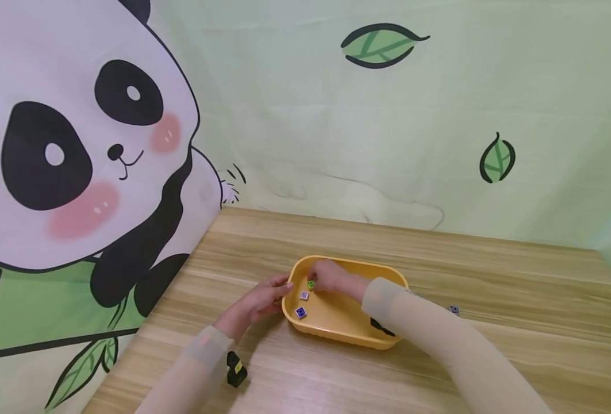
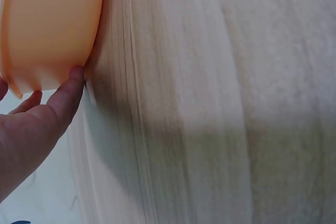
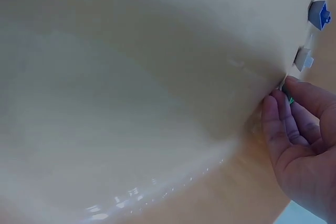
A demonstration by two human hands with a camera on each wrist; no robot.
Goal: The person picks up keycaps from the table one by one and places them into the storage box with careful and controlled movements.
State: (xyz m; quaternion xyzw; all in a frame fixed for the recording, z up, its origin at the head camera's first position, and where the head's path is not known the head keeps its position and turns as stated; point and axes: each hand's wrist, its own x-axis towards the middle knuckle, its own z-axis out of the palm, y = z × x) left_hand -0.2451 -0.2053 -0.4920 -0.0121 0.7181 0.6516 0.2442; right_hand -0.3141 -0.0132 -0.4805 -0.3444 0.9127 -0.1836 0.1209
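The left hand is at the left end of a yellow-orange tub, holding it with the thumb at the rim and the fingers against the outside wall. The right hand reaches down inside the tub, toward the far left corner, its thumb and fingers closed together in a pinch on a small green block.

Two more small blocks lie on the tub floor along that same end: a whitish block just beside the green one, and a blue block a little nearer the person. The tub is shallow, with rounded corners, and sits upright on a wood-grain bench.

Both forearms wear pale long sleeves. A small black object with a yellow patch shows beside the left sleeve; another dark object shows below the right one. Beyond the right forearm, outside the tub, a bluish-purple block lies on the bench, partly hidden.

Behind the bench stands a pale green wall printed with leaves. On the left, a large cartoon panda with pink cheeks fills the backdrop.
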